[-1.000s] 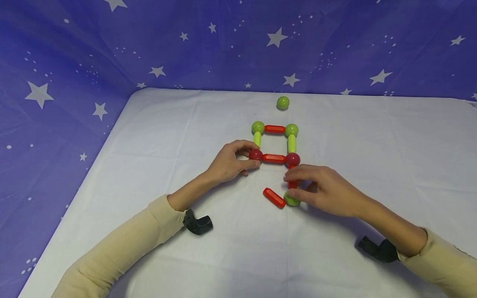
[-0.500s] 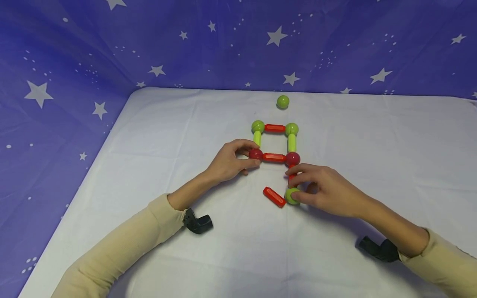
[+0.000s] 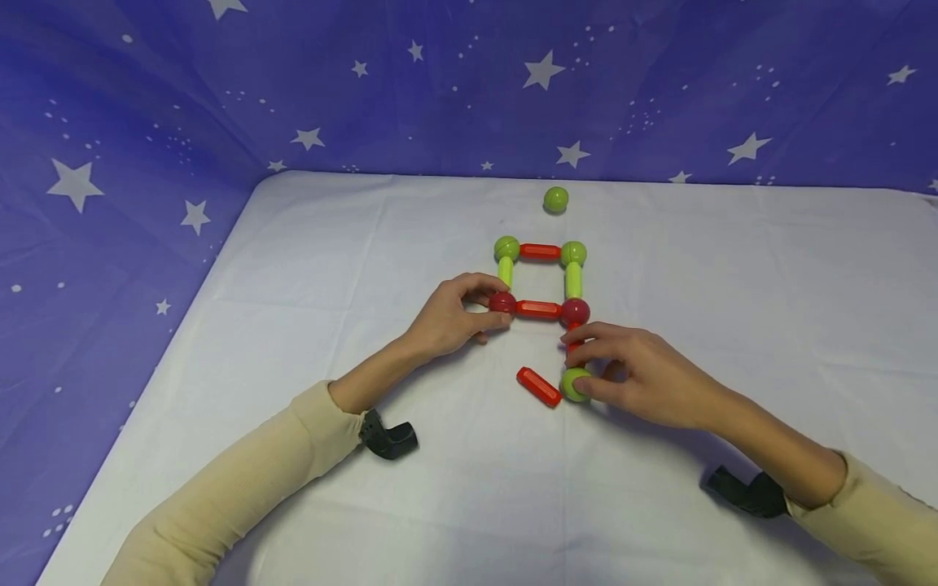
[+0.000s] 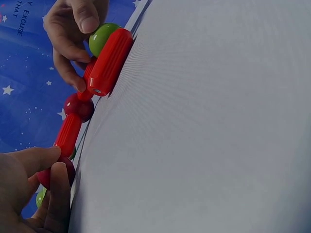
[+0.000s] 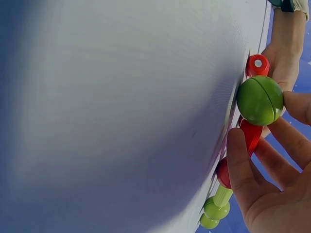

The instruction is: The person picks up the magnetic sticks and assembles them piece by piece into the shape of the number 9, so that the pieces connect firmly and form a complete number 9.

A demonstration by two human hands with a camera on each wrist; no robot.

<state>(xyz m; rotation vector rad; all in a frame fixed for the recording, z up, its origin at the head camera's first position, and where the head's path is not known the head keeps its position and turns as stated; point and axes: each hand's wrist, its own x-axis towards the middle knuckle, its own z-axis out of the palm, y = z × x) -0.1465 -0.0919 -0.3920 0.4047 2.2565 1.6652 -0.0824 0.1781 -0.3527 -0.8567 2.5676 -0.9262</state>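
A square of magnetic balls and rods lies flat on the white cloth. Green balls (image 3: 507, 248) form its far corners, with a red rod (image 3: 540, 251) between them. Yellow-green rods (image 3: 574, 280) make the sides, and a red rod (image 3: 539, 309) joins the two red near-corner balls. My left hand (image 3: 456, 317) pinches the left red ball (image 3: 502, 302) between thumb and fingers. From the right red ball (image 3: 575, 311) another red rod (image 5: 251, 134) runs toward me to a green ball (image 5: 260, 100). My right hand (image 3: 645, 374) holds that green ball, its other fingers beside the rod.
A loose red rod (image 3: 538, 387) lies slantwise just left of the near green ball. One loose green ball (image 3: 556, 199) sits beyond the square, near the cloth's far edge. A blue star-patterned curtain (image 3: 440, 89) stands behind the table.
The right thumb and fingers have shifted slightly, and more of the near green ball shows. That ball sits slightly closer to the square. My left hand stays in place.
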